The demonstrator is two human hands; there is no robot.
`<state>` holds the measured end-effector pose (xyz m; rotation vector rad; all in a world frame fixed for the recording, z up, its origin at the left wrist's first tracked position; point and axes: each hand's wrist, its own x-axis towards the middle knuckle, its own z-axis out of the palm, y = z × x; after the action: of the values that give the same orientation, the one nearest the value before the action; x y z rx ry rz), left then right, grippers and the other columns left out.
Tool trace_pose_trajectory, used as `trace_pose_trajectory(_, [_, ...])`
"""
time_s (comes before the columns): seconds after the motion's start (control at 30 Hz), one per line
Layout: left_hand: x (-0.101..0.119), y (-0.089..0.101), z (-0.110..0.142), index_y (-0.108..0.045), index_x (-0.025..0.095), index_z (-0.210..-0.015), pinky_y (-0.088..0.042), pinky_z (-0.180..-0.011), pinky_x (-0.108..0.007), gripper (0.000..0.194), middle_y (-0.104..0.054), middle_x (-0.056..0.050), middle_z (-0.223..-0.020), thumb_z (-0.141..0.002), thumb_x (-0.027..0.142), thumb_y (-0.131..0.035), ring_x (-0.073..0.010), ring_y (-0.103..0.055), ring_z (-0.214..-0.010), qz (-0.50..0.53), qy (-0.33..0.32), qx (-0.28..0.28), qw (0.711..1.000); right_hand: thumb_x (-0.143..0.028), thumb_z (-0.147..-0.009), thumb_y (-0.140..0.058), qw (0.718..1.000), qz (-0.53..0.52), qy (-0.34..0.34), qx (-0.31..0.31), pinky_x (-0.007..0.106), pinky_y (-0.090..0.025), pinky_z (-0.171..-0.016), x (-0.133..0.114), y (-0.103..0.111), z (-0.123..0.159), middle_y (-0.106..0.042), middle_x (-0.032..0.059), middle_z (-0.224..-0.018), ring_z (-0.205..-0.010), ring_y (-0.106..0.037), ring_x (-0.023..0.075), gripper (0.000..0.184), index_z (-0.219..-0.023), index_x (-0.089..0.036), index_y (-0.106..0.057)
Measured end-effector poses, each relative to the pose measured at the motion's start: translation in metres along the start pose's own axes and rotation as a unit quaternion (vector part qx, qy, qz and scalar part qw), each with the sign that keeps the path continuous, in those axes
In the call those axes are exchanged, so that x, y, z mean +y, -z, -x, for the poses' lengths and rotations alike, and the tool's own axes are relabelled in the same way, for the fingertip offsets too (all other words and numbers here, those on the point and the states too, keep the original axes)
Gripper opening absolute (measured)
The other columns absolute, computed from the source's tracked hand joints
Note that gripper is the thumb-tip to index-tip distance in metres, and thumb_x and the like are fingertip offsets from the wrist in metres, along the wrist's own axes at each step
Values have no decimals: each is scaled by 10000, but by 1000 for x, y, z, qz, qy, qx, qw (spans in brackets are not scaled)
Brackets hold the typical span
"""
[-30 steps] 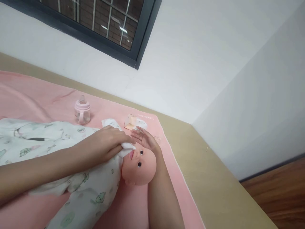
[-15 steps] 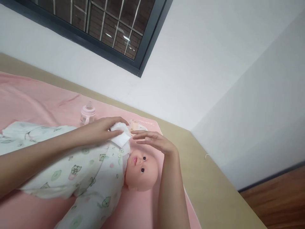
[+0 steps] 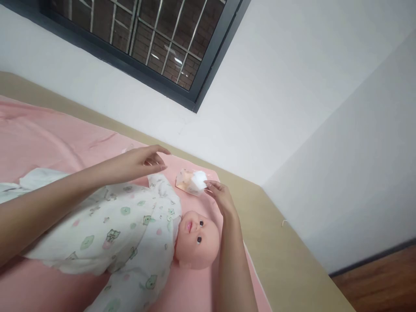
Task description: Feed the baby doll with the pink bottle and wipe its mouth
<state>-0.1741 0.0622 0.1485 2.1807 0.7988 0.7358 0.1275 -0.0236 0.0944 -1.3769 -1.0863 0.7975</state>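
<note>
My right hand [image 3: 221, 195] pinches the edge of a folded white tissue [image 3: 199, 178], which looks like thin cloth or paper. The tissue rests over one end of a small bag with an orange and patterned surface [image 3: 184, 180], near the corner of the pink sheet. Above the doll's chest and arm hovers my left hand [image 3: 147, 161], fingers curved and apart, with nothing in it. The doll [image 3: 197, 240] lies on its back in a white outfit [image 3: 130, 216] printed with green bears, its head to the right.
The pink sheet [image 3: 48, 134] covers most of the wooden table [image 3: 276, 242]. A baby bottle [image 3: 128, 149] is largely hidden behind my left hand. A white wall [image 3: 260, 95] with a dark-framed, barred window [image 3: 195, 93] rises behind the table.
The white tissue has passed from my left hand to my right hand and moved right, onto the bag. My left hand has opened and lifted away up and left.
</note>
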Motion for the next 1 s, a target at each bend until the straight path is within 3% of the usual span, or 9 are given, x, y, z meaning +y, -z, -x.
trace_pose_trajectory(0.07, [-5, 11, -2, -491, 230, -1269, -490, -860, -382, 587, -676, -78, -1103, -791, 565, -561, -265, -632, -1011, 9, 5, 34, 999, -408, -646, -765, 998, -8, -13, 64, 405, -475, -968, 15, 6, -6, -695, 49, -931, -831, -631, 154, 296, -849, -194, -738])
trace_pose_trajectory(0.13, [-12, 21, -5, -498, 224, -1263, -490, -857, -373, 596, -682, -77, -1081, -774, 551, -590, -263, -634, -1011, 28, 8, 62, 998, -405, -641, -761, 997, -29, -25, 72, 390, -486, -952, 24, 9, -10, -687, 36, -895, -819, -634, 149, 324, -897, -208, -732])
trace_pose_trajectory(0.23, [-24, 34, -10, -509, 230, -1249, -498, -831, -365, 582, -677, -79, -1073, -766, 538, -606, -265, -634, -1007, 38, 21, 99, 994, -384, -645, -758, 996, -67, -40, 34, 382, -495, -946, 29, 5, -14, -682, 33, -956, -834, -652, 153, 397, -1010, -236, -711])
trace_pose_trajectory(0.37, [-40, 48, -15, -513, 219, -1250, -471, -880, -395, 571, -648, -92, -1122, -783, 537, -600, -268, -626, -991, 15, 61, 142, 988, -329, -653, -764, 990, -125, -59, -36, 413, -483, -992, 27, -7, -20, -551, 31, -1323, -873, -675, 163, 471, -1113, -285, -670])
trace_pose_trajectory(0.43, [-47, 52, -17, -503, 207, -1263, -444, -917, -423, 574, -645, -86, -1124, -801, 541, -575, -278, -607, -1007, 5, 76, 158, 984, -305, -666, -762, 983, -147, -79, -73, 454, -472, -1016, 27, -14, -22, -488, 34, -1400, -903, -681, 185, 499, -1151, -291, -645])
trace_pose_trajectory(0.6, [-64, 56, -21, -485, 152, -1269, -425, -935, -442, 563, -657, -97, -1104, -813, 477, -548, -283, -579, -1031, 4, 106, 166, 980, -278, -705, -746, 962, -202, -116, -146, 524, -444, -1049, 35, -22, -23, -518, 78, -1376, -996, -675, 234, 550, -1229, -251, -580])
trace_pose_trajectory(0.7, [-76, 59, -24, -480, 148, -1274, -433, -928, -436, 563, -654, -101, -1121, -811, 459, -556, -277, -569, -1037, 7, 116, 167, 979, -271, -711, -738, 952, -227, -116, -168, 533, -412, -1075, 41, -21, -21, -457, 69, -1435, -1078, -648, 254, 508, -1199, -259, -598])
trace_pose_trajectory(0.8, [-85, 64, -27, -475, 137, -1292, -451, -908, -442, 622, -624, -120, -1161, -814, 525, -567, -281, -561, -1020, 9, 126, 171, 977, -272, -702, -733, 946, -246, -113, -176, 524, -399, -1084, 45, -16, -18, -430, 57, -1458, -1193, -579, 270, 490, -1177, -270, -611])
trace_pose_trajectory(1.0, [-93, 72, -27, -470, 140, -1299, -470, -883, -410, 675, -589, -105, -1158, -826, 616, -543, -249, -564, -961, -3, 149, 166, 975, -278, -713, -710, 941, -251, -125, -188, 528, -374, -1091, 49, -9, -10, -525, 78, -1372, -1240, -544, 279, 538, -1233, -277, -570])
